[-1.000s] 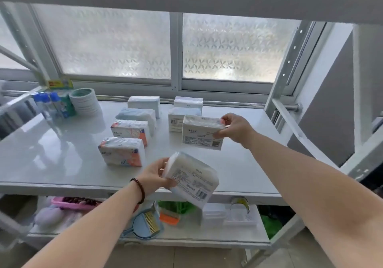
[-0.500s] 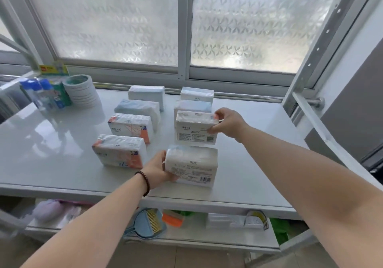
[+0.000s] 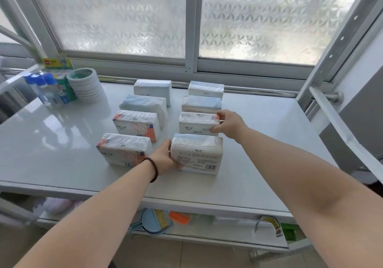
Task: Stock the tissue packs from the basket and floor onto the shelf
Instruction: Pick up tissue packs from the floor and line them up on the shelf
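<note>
At centre frame, on the white shelf [image 3: 259, 143], the front tissue pack [image 3: 196, 153] is gripped at its left end by the left hand [image 3: 163, 159], its long axis running left-right, while the pack behind [image 3: 196, 123] is clasped at its right end by the right hand [image 3: 228, 123].

Single view, head-worn wide-angle camera: looks forward and down over both forearms onto the white shelf [image 3: 259, 143] at arm's reach; faces the frosted window [image 3: 124, 14]; lower shelf [image 3: 196, 229] and floor at bottom edge; no second view
</note>
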